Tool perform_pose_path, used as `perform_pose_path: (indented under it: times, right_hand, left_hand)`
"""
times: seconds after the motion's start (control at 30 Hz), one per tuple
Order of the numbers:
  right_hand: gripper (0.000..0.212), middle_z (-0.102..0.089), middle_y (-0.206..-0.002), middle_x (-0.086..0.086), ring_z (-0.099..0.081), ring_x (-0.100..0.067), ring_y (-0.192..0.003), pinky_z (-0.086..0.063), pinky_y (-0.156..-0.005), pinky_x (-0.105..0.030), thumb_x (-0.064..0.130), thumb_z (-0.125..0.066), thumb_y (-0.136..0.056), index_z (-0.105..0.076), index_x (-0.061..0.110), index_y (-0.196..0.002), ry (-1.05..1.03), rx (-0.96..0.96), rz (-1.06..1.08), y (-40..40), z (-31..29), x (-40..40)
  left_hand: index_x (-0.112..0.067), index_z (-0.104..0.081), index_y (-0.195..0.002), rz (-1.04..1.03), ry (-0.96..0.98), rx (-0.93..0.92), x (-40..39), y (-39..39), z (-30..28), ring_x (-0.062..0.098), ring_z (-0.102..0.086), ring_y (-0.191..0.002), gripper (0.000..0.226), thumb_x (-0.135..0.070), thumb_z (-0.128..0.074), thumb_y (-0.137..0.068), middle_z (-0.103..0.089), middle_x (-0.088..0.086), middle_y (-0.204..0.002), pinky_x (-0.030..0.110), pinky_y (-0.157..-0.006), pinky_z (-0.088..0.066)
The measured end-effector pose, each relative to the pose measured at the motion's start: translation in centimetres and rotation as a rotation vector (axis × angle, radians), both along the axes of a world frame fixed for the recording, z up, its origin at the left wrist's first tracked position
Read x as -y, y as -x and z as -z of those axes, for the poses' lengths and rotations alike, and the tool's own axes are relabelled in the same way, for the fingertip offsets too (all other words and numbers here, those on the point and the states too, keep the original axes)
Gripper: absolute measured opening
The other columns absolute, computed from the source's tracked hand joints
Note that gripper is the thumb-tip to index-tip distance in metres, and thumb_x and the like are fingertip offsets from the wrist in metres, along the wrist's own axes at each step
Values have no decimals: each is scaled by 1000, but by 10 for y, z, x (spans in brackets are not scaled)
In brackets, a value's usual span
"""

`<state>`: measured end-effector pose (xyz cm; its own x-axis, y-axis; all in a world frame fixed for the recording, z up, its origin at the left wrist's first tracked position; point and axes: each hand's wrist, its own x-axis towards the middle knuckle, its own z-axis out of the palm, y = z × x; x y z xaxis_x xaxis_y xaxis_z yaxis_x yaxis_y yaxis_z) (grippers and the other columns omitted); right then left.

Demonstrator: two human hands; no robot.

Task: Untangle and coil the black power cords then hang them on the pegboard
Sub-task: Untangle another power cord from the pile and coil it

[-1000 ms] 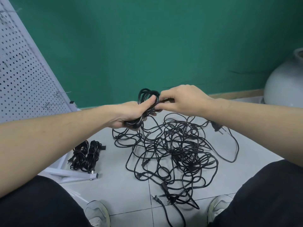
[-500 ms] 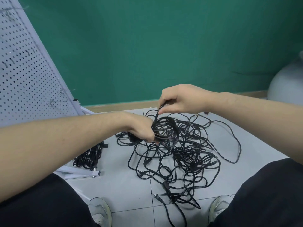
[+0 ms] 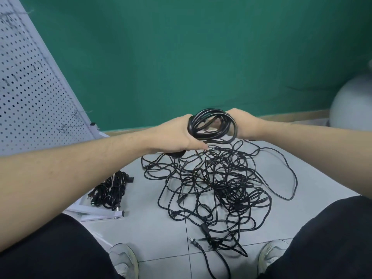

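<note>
You hold one coiled black cord [image 3: 212,125] between your two hands at the centre of the frame, raised above a single large tangle of loose cords [image 3: 219,184] spread on the grey tiled floor [image 3: 149,224]. Your left hand [image 3: 175,135] has its grip closed on the coil's left side, thumb lying along the bottom of the loops; your right hand [image 3: 240,123] is on the coil's right side, but the loops hide its fingers and whether that grip is closed on the cord cannot be told. The coil is glossy, several round turns laid loosely together, with one strand trailing down into the tangle. How many cords make up the tangle cannot be counted; at least one two-pin plug [image 3: 194,243] lies at its lower edge. Two finished bundles [image 3: 111,190] lie side by side at the lower left of the tangle, well apart from it, next to the white foot [image 3: 104,213] of the pegboard [image 3: 30,81], which leans across the upper left of the frame. A green wall [image 3: 181,57] fills the top of the frame, and a pale grey rounded object [image 3: 352,105] sits at the right edge. Your two knees in black trousers and two light shoes frame the bottom.
</note>
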<state>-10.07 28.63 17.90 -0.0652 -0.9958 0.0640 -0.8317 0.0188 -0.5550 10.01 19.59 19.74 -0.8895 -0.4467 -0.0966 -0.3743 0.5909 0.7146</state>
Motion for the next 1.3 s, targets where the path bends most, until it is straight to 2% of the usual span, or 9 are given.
perform_pose_path:
  times: [0.13, 0.23, 0.33, 0.5, 0.63, 0.77, 1.13, 1.23, 1.3]
  right_hand:
    - [28, -48, -55, 10, -39, -2, -46, -37, -51, -21, 22, -57, -101, -62, 16, -74, -157, 23, 9, -11, 10, 2]
    - [31, -42, -48, 12, -35, -6, -40, -33, -44, -15, 44, -52, -102, -69, 26, -84, -236, 169, 9, -28, 13, 1]
    - [43, -44, -50, 10, -37, -11, -44, -36, -49, -19, 58, -45, -101, -71, 27, -85, -319, 104, 26, -37, 8, 4]
    - [31, -54, -72, 7, -52, -21, -74, -34, -66, -30, 41, -42, -107, -53, 22, -84, -222, -254, -136, -49, 2, 12]
    - [30, -66, -110, 4, -58, -27, -93, -40, -76, -32, 41, -35, -108, -57, 27, -124, -184, -680, -216, -52, -11, 6]
    - [36, -68, -115, 11, -67, -27, -99, -45, -75, -33, 53, -34, -104, -60, 39, -125, 82, -862, -226, -51, -19, 2]
    - [36, -66, -84, 22, -59, -1, -86, -39, -72, -24, 75, -71, -68, -76, 44, -85, 141, -195, 116, -24, -27, 4]
    - [47, -68, -78, 23, -59, -3, -77, -42, -71, -26, 80, -69, -53, -77, 40, -76, 95, 11, 100, -24, -27, 6]
    - [32, -72, -78, 16, -60, -5, -74, -45, -72, -25, 65, -78, -64, -78, 35, -74, 56, 104, 79, -22, -24, 8]
  left_hand:
    - [-28, -45, -135, -145, -35, -83, 8, -3, 12, 16, -69, -86, 69, -34, -84, -78, -73, -3, -104, 37, -81, -56]
    - [-22, -63, -117, -207, -64, -182, 9, -3, 13, 4, -60, -67, 40, -24, -83, -83, -72, -11, -85, 19, -66, -47]
    - [-20, -70, -94, -325, -47, -206, 16, -4, 13, 6, -56, -62, 16, -30, -80, -85, -69, -8, -76, 22, -60, -42]
    - [-21, -61, -103, -445, -15, -138, 30, -2, 18, 10, -56, -81, 17, -33, -69, -95, -62, -7, -91, 27, -67, -39]
    - [-16, -49, -122, -413, 114, 116, 39, -3, 27, 22, -60, -93, 32, -35, -61, -100, -63, 1, -103, 37, -81, -49]
    - [-19, -48, -108, -193, 276, 345, 32, -4, 34, 25, -58, -82, 22, -41, -51, -103, -62, 0, -87, 29, -64, -45]
    - [-14, -67, -110, 22, 281, 287, 14, -10, 13, 25, -59, -110, 74, -56, -6, -106, -68, 5, -118, 35, -101, -42]
    - [-18, -66, -91, 124, 290, 229, 10, -13, 13, 14, -60, -82, 71, -73, -22, -99, -67, -2, -87, 27, -78, -46]
    - [-19, -61, -84, 152, 329, 174, 6, -12, 12, 5, -49, -59, 64, -78, -36, -91, -55, -8, -68, 22, -59, -38]
